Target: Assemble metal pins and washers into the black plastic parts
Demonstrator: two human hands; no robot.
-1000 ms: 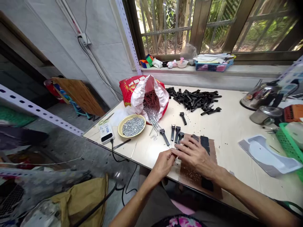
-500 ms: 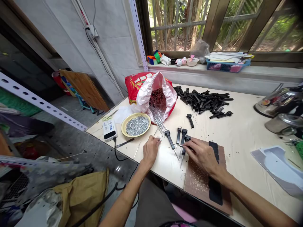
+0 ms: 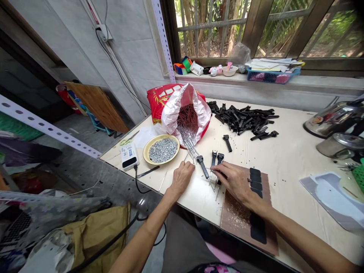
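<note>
My left hand (image 3: pixel 182 177) rests low over the table with its fingertips pressed together; whatever they hold is hidden. Just beyond it, metal rods (image 3: pixel 192 149) spill from the mouth of a red and white sack (image 3: pixel 200 129). My right hand (image 3: pixel 234 182) is pinched on a thin metal rod (image 3: pixel 208 168) whose tip points left. Under and beside those fingers lie black plastic pieces with rods in them, among them one black piece (image 3: pixel 202 166) between the hands and another black piece (image 3: pixel 214 159). A yellow dish (image 3: pixel 146 154) of small shiny metal parts sits left of the sack.
Behind lies a heap of black plastic pieces (image 3: pixel 241 119). A brown board (image 3: pixel 237 229) with dark pads (image 3: pixel 258 227) lies under my right forearm. A white power bank (image 3: pixel 129 156) with a cable and scissors (image 3: pixel 125 141) are at left; a metal kettle (image 3: pixel 330 121) stands at right.
My right hand has shifted slightly left and up, bringing the rod tip nearer my left hand. My left hand has turned a little, its fingers now more curled over. The view has shifted slightly.
</note>
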